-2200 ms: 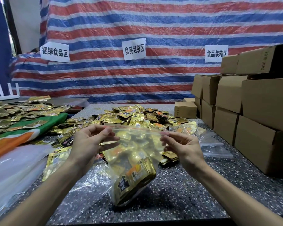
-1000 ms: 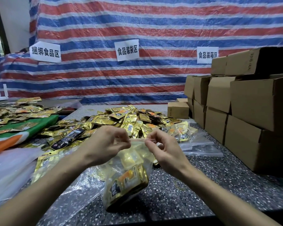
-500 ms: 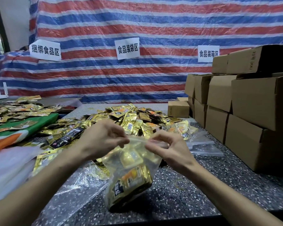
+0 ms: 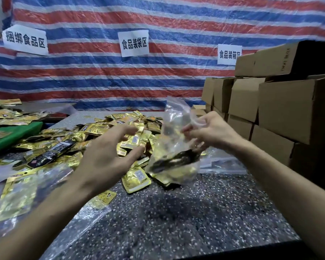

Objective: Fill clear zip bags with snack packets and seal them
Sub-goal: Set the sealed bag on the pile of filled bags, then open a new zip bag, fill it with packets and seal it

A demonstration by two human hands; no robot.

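— One hand is closed on something?
— Yes: the clear zip bag [image 4: 174, 145] is pinched near its top by the right hand [image 4: 212, 134], gold packets [image 4: 176, 172] sagging in its bottom over the speckled table [image 4: 186, 218]
— And the left hand [image 4: 109, 158]?
— Nothing is held; its fingers are spread above the packet pile [image 4: 109, 128]

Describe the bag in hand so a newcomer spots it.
Start at the cardboard boxes on the right. Left of them, the right hand pinches a clear zip bag over the speckled table. Unlike the clear bags lying flat beside it, it is held up, gold packets bunched in its bottom.
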